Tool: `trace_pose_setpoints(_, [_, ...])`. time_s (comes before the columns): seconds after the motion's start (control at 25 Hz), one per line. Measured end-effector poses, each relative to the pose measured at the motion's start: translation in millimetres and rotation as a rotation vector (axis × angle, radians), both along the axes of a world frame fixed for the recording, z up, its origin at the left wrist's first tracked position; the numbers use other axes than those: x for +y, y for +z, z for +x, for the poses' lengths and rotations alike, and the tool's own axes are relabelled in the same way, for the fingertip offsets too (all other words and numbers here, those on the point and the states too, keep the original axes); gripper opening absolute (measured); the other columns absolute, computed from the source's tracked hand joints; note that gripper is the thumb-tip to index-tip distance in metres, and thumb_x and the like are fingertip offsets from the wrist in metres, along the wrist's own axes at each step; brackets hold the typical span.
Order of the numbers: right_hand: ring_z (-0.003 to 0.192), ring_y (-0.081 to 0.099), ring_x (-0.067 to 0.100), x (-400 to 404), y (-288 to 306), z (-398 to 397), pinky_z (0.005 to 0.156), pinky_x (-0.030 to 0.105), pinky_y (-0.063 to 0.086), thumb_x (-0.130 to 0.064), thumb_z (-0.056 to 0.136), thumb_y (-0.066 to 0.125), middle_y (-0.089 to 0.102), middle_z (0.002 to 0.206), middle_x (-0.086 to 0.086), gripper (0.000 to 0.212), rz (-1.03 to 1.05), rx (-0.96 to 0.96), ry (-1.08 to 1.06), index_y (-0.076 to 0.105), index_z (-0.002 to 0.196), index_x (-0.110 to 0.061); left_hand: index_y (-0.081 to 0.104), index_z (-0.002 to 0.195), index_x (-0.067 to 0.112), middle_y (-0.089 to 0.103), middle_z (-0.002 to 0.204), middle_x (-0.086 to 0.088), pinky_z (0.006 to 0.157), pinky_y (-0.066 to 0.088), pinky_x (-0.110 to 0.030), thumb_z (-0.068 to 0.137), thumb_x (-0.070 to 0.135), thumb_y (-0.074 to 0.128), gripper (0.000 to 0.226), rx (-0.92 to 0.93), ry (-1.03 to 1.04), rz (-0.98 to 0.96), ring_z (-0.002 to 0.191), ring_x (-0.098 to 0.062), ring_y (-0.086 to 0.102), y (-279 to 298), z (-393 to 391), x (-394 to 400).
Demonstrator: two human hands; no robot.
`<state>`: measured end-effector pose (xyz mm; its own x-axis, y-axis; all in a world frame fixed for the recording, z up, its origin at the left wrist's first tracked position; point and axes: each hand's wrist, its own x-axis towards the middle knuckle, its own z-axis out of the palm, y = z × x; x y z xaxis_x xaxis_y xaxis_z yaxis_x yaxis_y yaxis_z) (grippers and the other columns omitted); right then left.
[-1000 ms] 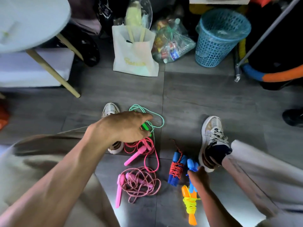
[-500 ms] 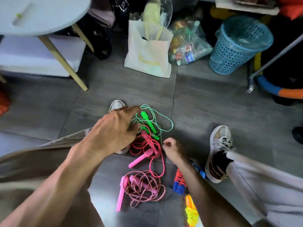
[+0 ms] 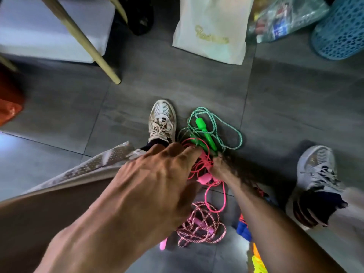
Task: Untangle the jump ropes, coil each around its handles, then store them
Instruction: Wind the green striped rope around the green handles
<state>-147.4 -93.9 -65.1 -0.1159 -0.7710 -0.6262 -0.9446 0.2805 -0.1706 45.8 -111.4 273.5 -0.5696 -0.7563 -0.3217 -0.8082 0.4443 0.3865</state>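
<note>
Left hand fingers straight, touching neon pink plastic cord; right hand grip unclear. Tip: free bright green plastic handle first, pull gently.

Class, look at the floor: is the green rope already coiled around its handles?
No. The green rope lies in loose loops on the floor, tangled with the pink rope.

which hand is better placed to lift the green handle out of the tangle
Probably the left hand: its fingertips reach the green rope's handle from above. The right hand sits lower, at the coral rope, its grip unclear.
</note>
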Motion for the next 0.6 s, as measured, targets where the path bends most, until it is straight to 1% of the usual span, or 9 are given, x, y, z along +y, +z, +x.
trace_pose_setpoints(0.08, [0.114,0.055,0.037,2,10,0,0.097,0.041,0.045,-0.049,0.087,0.039,0.055,0.125,0.016,0.054,0.000,-0.018,-0.059,0.061,0.126,-0.019,0.034,0.128,0.044,0.060,0.113,0.020,0.073,0.055,-0.037,0.082,0.059,0.034,0.049,-0.053,0.006,0.000,0.088,-0.007,0.059,3,-4,1])
trace_pose_setpoints(0.12, [0.105,0.060,0.038,0,19,-2,0.089,0.039,0.049,-0.049,0.081,0.034,0.060,0.114,0.017,0.057,-0.012,-0.073,-0.142,0.066,0.120,-0.022,0.030,0.127,0.045,0.058,0.115,0.020,0.076,0.054,-0.036,0.082,0.061,0.030,0.048,-0.081,0.031,0.004,0.089,-0.007,0.057,4,-5,1])
trace_pose_setpoints(0.16, [0.094,0.065,0.036,-1,32,-5,0.076,0.034,0.051,-0.044,0.079,0.036,0.064,0.098,0.016,0.053,-0.050,-0.131,-0.247,0.072,0.110,-0.021,0.029,0.125,0.045,0.057,0.114,0.020,0.078,0.053,-0.036,0.082,0.063,0.029,0.046,-0.110,0.058,0.014,0.091,-0.008,0.056,6,-5,1])
trace_pose_setpoints(0.24, [0.075,0.067,0.023,-4,61,-15,0.060,0.023,0.047,-0.020,0.083,0.054,0.069,0.077,0.006,0.024,-0.105,-0.287,-0.528,0.078,0.087,-0.018,0.036,0.114,0.042,0.060,0.106,0.017,0.078,0.052,-0.034,0.085,0.063,0.033,0.037,-0.134,0.084,0.011,0.090,-0.010,0.059,14,-9,0])
trace_pose_setpoints(0.32, [0.067,0.059,0.015,-5,104,-28,0.063,0.023,0.053,0.005,0.082,0.059,0.067,0.072,0.004,0.027,-0.006,-0.652,-0.894,0.074,0.077,-0.016,0.042,0.112,0.038,0.063,0.103,0.012,0.078,0.051,-0.033,0.089,0.059,0.040,0.032,-0.119,0.112,0.027,0.093,-0.015,0.063,26,-16,1])
trace_pose_setpoints(0.4, [0.071,0.060,0.016,-6,151,-46,0.069,0.029,0.058,0.017,0.080,0.054,0.069,0.077,0.010,0.028,0.015,-0.968,-1.086,0.068,0.077,-0.007,0.046,0.121,0.038,0.065,0.113,0.009,0.084,0.050,-0.034,0.091,0.056,0.045,0.035,-0.129,0.136,0.043,0.103,-0.020,0.063,37,-26,1])
trace_pose_setpoints(0.44, [0.073,0.064,0.017,-6,181,-56,0.069,0.031,0.059,0.020,0.080,0.053,0.071,0.079,0.012,0.026,-0.025,-1.068,-1.127,0.066,0.079,-0.003,0.047,0.123,0.037,0.066,0.116,0.007,0.087,0.050,-0.034,0.092,0.055,0.047,0.036,-0.104,0.149,0.030,0.106,-0.022,0.062,43,-33,2])
trace_pose_setpoints(0.52, [0.075,0.068,0.020,0,241,-70,0.066,0.032,0.061,0.020,0.073,0.060,0.072,0.081,0.014,0.022,-0.139,-1.251,-1.156,0.066,0.081,0.000,0.052,0.113,0.029,0.067,0.114,0.002,0.086,0.048,-0.033,0.090,0.055,0.052,0.034,0.006,0.223,-0.010,0.106,-0.024,0.062,51,-49,4])
trace_pose_setpoints(0.6, [0.070,0.069,0.021,14,299,-74,0.070,0.033,0.062,0.008,0.047,0.074,0.073,0.078,0.013,0.023,-0.223,-1.383,-1.085,0.073,0.067,-0.005,0.057,0.103,0.021,0.069,0.105,-0.002,0.084,0.048,-0.032,0.086,0.059,0.055,0.042,0.159,0.379,0.038,0.103,-0.028,0.062,56,-70,8])
